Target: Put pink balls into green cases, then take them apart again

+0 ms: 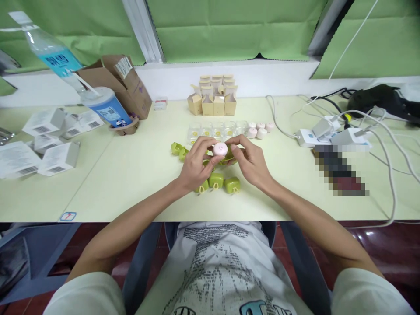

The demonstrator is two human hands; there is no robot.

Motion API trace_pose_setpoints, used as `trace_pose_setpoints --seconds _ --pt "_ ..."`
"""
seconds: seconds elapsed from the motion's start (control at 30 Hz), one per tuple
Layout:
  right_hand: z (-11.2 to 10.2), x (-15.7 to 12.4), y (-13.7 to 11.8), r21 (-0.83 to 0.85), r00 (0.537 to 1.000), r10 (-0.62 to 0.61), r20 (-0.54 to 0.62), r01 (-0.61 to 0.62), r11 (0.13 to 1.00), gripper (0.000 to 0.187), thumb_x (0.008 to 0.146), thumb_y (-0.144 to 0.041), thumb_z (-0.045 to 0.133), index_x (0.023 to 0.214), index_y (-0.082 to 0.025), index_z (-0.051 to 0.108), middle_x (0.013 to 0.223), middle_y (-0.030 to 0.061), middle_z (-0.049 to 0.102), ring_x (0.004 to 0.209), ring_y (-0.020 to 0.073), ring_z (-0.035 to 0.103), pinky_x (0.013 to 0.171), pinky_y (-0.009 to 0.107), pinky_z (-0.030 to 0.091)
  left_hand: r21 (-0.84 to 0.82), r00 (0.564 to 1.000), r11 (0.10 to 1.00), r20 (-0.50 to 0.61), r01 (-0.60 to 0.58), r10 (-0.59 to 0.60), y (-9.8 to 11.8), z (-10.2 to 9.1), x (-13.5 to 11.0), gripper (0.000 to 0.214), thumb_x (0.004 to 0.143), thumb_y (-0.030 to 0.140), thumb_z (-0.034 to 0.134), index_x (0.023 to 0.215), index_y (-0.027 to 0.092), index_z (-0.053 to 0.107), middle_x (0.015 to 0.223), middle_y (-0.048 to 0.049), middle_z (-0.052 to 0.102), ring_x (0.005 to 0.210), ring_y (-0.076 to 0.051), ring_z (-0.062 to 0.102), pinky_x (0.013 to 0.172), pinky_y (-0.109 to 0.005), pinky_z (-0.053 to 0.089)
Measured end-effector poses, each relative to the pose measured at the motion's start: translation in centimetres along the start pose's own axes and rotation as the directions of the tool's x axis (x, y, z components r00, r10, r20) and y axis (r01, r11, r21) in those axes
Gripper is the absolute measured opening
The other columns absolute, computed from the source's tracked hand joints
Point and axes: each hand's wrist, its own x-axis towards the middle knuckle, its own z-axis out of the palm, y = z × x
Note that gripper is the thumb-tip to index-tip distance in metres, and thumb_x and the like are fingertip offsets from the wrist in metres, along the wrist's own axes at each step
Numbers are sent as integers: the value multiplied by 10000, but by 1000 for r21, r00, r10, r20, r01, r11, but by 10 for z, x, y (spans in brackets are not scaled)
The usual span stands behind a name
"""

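Note:
My left hand [196, 165] is closed around a small, round, pale pink piece with a dimpled top [220, 149], pinched between thumb and fingers. Close beside it, my right hand [252, 161] is closed with its fingertips on a green plastic case [229, 158], partly hidden by the fingers. Below the hands, several closed green cases with small yellowish loops [216, 180] lie on the table. More green pieces, seemingly opened cases [179, 149], sit beyond my left hand. A clear tray with round compartments [219, 128] lies behind the hands, and several similar pink pieces [261, 132] are grouped at its right.
Several small yellowish boxes with raised flaps [214, 105] stand at the back. White boxes [59, 157], an open brown carton [127, 87], a bottle [54, 54] and a blue cup [110, 109] occupy the left. A power strip [311, 138], cables and a dark cap [377, 100] lie right.

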Motion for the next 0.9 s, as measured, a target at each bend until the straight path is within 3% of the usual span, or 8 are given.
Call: trace_pose_setpoints --seconds 0.1,0.17,0.27,0.33,0.5,0.67,0.83,0.9 --pt "-22 8 -1 -194 996 -60 65 72 978 292 1116 -494 566 1119 -238 707 984 44 780 714 182 719 663 325 558 -149 995 986 -44 81 -88 -6 1 -1 318 1102 442 692 1350 247 654 1211 -83 679 1000 -167 723 697 -252 685" --pt "-37 12 0 -348 968 -103 229 180 920 280 1098 -439 604 1069 -209 761 851 35 759 663 172 657 676 325 500 -180 989 976 -59 126 -139 -10 2 -2 374 1083 485 718 1372 259 643 1215 -78 671 1019 -172 730 703 -252 682" --pt "-53 16 2 -427 879 -121 460 339 838 293 1073 -431 664 1063 -181 817 798 44 740 661 173 614 694 327 458 -116 992 989 -71 97 -106 -13 0 1 405 1030 512 794 1319 253 679 1219 -71 698 1076 -182 736 744 -251 677" --pt "-58 18 4 -443 857 -142 496 390 808 354 1088 -481 656 1095 -176 836 879 79 752 712 188 632 707 332 465 -60 997 998 -68 36 -40 -14 -2 4 382 1015 491 819 1282 247 699 1205 -64 723 1085 -178 739 768 -256 674" --pt "-42 13 1 -323 949 -177 262 259 910 457 1081 -611 663 1255 -210 796 1088 95 809 737 174 681 676 320 539 72 989 988 -36 -138 141 -9 0 4 366 996 432 853 1258 230 697 1120 -55 758 1015 -186 741 776 -303 657" --pt "-15 5 -6 -196 956 -230 182 264 944 355 1007 -508 783 1193 -206 797 1048 63 840 821 195 758 738 332 644 58 977 975 8 -214 214 -5 8 -2 391 1037 380 809 1359 230 647 1115 -62 761 948 -184 758 780 -331 661" --pt "-69 24 12 -439 963 -267 -37 224 870 339 1002 -467 761 1257 -263 854 1239 126 771 1099 274 765 848 390 689 112 986 982 -54 -150 156 -17 -11 10 411 1080 439 740 1420 247 611 1262 -81 705 932 -149 757 789 -306 680" --pt "-98 35 29 -554 975 -199 -98 113 825 408 944 -420 800 1313 -253 846 1201 133 750 981 263 770 863 421 694 162 985 982 -122 -98 118 -23 -20 15 282 1121 398 665 1352 240 630 1220 -64 695 929 -135 747 765 -274 664"
